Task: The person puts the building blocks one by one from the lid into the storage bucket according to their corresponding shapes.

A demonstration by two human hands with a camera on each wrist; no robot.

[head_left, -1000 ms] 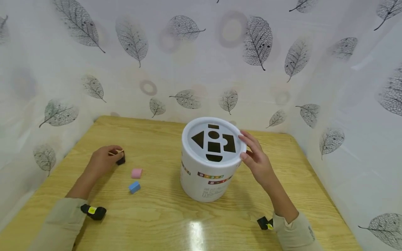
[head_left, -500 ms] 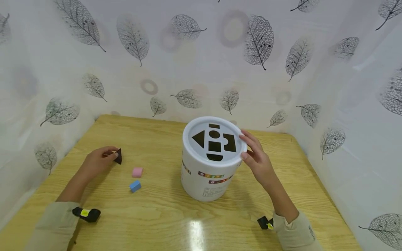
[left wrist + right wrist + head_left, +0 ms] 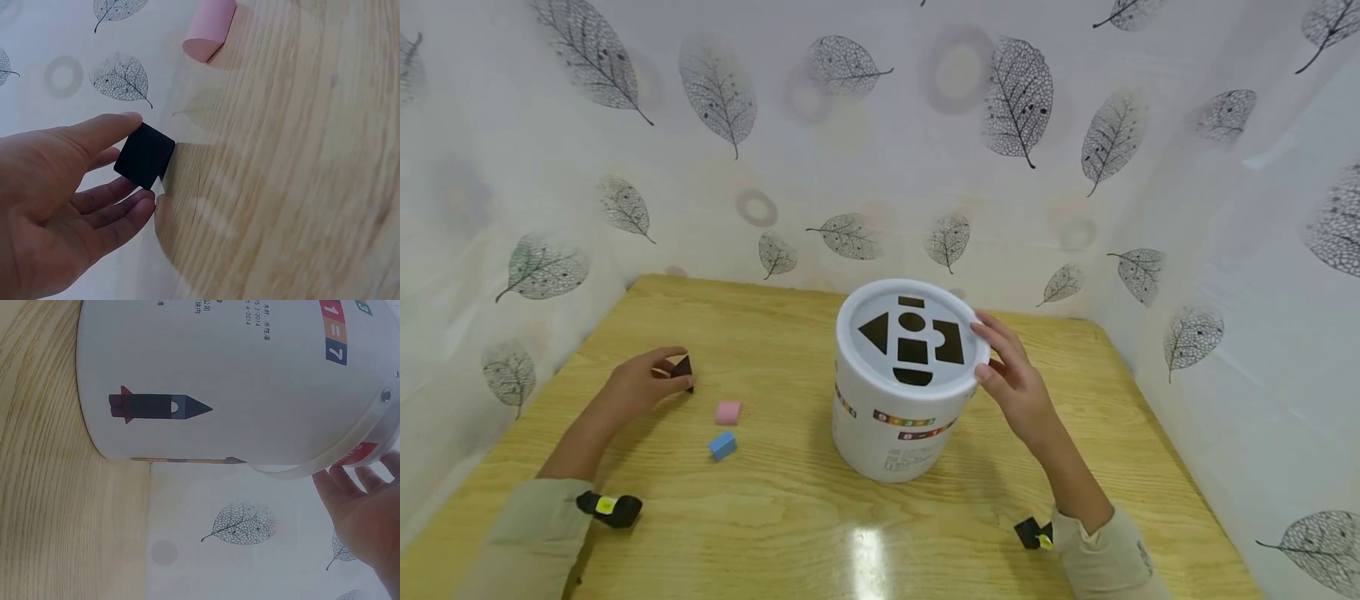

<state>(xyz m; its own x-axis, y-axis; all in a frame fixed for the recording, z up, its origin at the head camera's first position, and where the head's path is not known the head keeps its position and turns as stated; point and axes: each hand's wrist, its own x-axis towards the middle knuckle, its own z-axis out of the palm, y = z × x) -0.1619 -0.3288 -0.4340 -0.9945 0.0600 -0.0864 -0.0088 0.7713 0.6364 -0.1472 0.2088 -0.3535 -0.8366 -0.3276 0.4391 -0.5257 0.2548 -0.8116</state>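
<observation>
In the head view my left hand (image 3: 638, 385) is at the table's left side, pinching a black triangular block (image 3: 682, 372) between thumb and fingers. A flat, square-looking face of that block (image 3: 145, 155) turns up in the left wrist view, the thumb at its upper edge and fingertips below. My right hand (image 3: 1018, 385) rests on the right rim of a white bucket (image 3: 887, 442), its fingers spread and only slightly bent. The bucket's lid (image 3: 859, 354) has several shaped holes, one of them triangular. In the right wrist view the fingers (image 3: 350, 487) touch the bucket near its top.
A pink rounded block (image 3: 727, 412) and a blue block (image 3: 722, 446) lie on the wooden table (image 3: 760, 525) between the left hand and the bucket. A white handle (image 3: 300, 469) runs along the bucket's side. Leaf-patterned sheeting (image 3: 880, 150) encloses the table's back and sides.
The black block has turned in my left fingers, so its triangular side shows. The left hand has shifted slightly left. My right hand and the bucket have stayed put.
</observation>
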